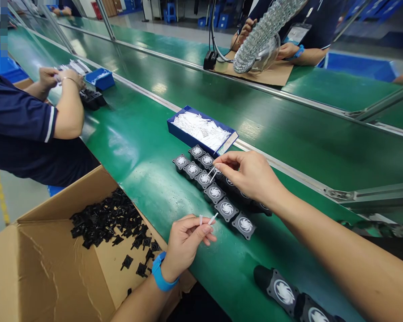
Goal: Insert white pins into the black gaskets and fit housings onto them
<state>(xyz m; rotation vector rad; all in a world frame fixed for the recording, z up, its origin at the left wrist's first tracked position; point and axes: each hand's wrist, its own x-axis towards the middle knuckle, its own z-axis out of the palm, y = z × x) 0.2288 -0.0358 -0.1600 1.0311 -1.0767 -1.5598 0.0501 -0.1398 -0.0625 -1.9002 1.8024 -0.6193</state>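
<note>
My left hand, with a blue band at its wrist, pinches thin white sticks just above the green belt. Their exact number is hard to make out. My right hand pinches a pair of similar white sticks over black square parts with white swirl vanes. These parts stand in two rows on the belt, and my right hand and forearm hide some of the farther row. Right behind them is a blue tray full of loose white sticks.
An open cardboard box with many small black pieces stands at the lower left. More swirl parts lie at the lower right. A co-worker's arms are at the left, near a small blue bin. A metal rail edges the belt.
</note>
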